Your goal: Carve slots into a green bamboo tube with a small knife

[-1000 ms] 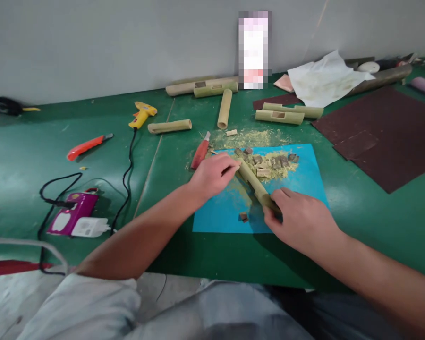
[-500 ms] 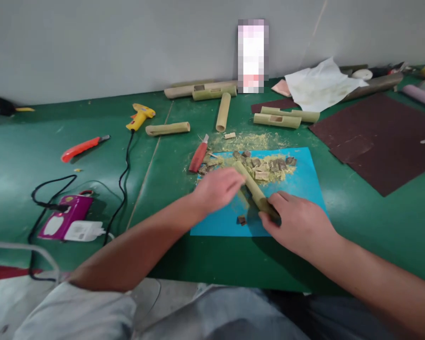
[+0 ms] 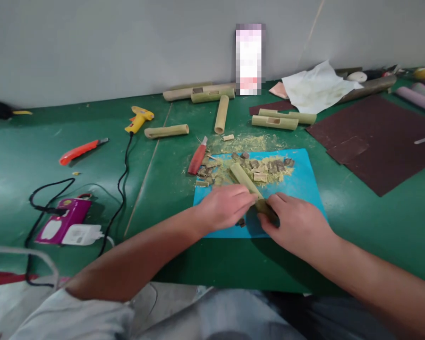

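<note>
A bamboo tube slants over a blue sheet. My right hand grips its lower end, fingers wrapped round it. My left hand is closed at the middle of the tube, its fingertips pinched against the surface; what they hold, if anything, is too small to make out. Bamboo chips and pale shavings lie behind the tube, partly on the sheet. A red-handled knife rests left of the chips. Near my left fingers a small dark piece is partly hidden.
Cut bamboo tubes lie toward the wall. At left are a yellow glue gun, an orange cutter and a purple power strip with cables. Dark brown sheets and a white cloth are at right.
My left hand has moved right and down along the tube, from near its upper end to its middle. My right hand keeps its hold. The view has shifted slightly.
</note>
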Motion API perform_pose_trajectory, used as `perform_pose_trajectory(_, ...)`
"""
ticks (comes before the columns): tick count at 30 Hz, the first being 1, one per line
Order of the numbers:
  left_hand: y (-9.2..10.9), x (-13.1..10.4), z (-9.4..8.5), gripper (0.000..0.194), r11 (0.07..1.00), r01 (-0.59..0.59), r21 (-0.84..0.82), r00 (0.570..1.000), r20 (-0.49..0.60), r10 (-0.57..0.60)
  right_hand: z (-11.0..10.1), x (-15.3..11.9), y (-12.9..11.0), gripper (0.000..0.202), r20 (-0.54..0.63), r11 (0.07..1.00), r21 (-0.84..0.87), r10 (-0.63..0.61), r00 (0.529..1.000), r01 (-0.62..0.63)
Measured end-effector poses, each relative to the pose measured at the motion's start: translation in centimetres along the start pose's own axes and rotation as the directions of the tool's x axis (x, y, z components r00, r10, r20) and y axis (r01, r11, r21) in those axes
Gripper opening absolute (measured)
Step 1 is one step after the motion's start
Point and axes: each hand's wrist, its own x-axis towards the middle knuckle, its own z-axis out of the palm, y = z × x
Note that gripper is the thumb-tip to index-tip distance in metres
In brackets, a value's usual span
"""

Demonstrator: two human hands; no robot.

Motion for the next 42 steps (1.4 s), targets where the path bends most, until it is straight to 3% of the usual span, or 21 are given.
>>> perform_pose_trajectory(5, 0.6, 0.0, 0.1, 0.033, 0.992, 0.122, 0.036, 0.978, -0.176, -0.114, -0.2, 0.1, -0.1, 0.018, 0.002, 1.000, -0.020, 0.016, 1.000, -0.015)
perform_pose_trajectory(7, 1.2, -0.1, 0.2, 0.039, 1.000, -0.001, 0.030, 0.999, -0.034, 0.002, -0.3, 0.1, -0.1, 0.015, 0.016, 1.000, -0.013, 0.008, 1.000, -0.008)
perform_pose_trajectory(9, 1.4, 0.0, 0.3, 0.042, 0.996, -0.089, -0.010, 0.993, 0.080, 0.090, -0.3, 0.0, -0.1, 0.014, 0.016, 1.000, -0.010, 0.005, 1.000, -0.005)
perform_pose_trajectory(14, 0.1, 0.3, -0.4, 0.030, 0.990, 0.137, 0.016, 0.983, -0.123, -0.134, -0.1, 0.0, 0.0, 0.019, -0.026, 1.000, -0.029, 0.007, 1.000, -0.008)
perform_pose_trajectory(19, 0.7, -0.1, -0.1, 0.031, 0.996, -0.069, -0.052, 0.992, 0.098, 0.074, 0.2, -0.1, 0.2, 0.018, -0.049, 0.999, -0.025, -0.022, 0.999, 0.020)
perform_pose_trajectory(21, 0.2, -0.1, 0.0, 0.029, 1.000, 0.012, -0.027, 1.000, 0.022, -0.011, 0.3, -0.1, 0.2, 0.019, -0.058, 0.999, -0.030, -0.018, 0.998, 0.017)
perform_pose_trajectory(24, -0.8, 0.1, -0.1, 0.025, 0.985, 0.174, 0.007, 0.975, -0.139, -0.171, 0.3, -0.1, 0.2, 0.019, -0.059, 0.999, -0.030, -0.026, 0.998, 0.024)
perform_pose_trajectory(26, -0.8, 0.2, -0.1, 0.026, 0.991, 0.135, -0.017, 0.987, -0.087, -0.136, 0.2, -0.1, 0.2, 0.018, -0.061, 0.999, -0.029, -0.030, 0.998, 0.028)
perform_pose_trajectory(29, -0.3, 0.2, 0.0, 0.027, 0.998, -0.016, -0.061, 0.997, 0.068, 0.020, 0.2, -0.2, 0.3, 0.018, -0.056, 0.999, -0.026, -0.029, 0.998, 0.027)
perform_pose_trajectory(31, -0.4, 0.2, -0.1, 0.026, 0.999, 0.013, -0.033, 0.999, 0.036, -0.012, 0.2, -0.3, 0.3, 0.019, -0.053, 0.999, -0.017, -0.031, 0.998, 0.030)
perform_pose_trajectory(34, -0.5, 0.2, -0.3, 0.028, 0.983, 0.177, 0.053, 0.977, -0.129, -0.169, 0.2, -0.2, 0.3, 0.020, -0.055, 0.999, 0.002, -0.037, 0.998, 0.037)
perform_pose_trajectory(36, 0.0, 0.1, -0.1, 0.031, 0.991, 0.106, 0.084, 0.991, -0.087, -0.099, 0.1, -0.2, 0.2, 0.018, -0.031, 1.000, 0.004, -0.031, 0.999, 0.031)
perform_pose_trajectory(39, 1.0, 0.0, 0.2, 0.035, 0.991, -0.129, 0.029, 0.988, 0.090, 0.126, -0.2, -0.1, 0.0, 0.016, 0.026, 1.000, -0.012, -0.002, 1.000, 0.002)
perform_pose_trajectory(40, 1.1, 0.0, 0.3, 0.034, 0.993, -0.119, 0.019, 0.989, 0.088, 0.117, -0.3, 0.0, 0.0, 0.016, 0.037, 1.000, -0.017, 0.008, 0.999, -0.008)
perform_pose_trajectory(42, 0.8, 0.2, 0.2, 0.029, 0.999, 0.018, 0.036, 1.000, 0.002, -0.018, -0.4, 0.0, -0.1, 0.019, 0.050, 0.999, -0.025, 0.026, 0.998, -0.024)
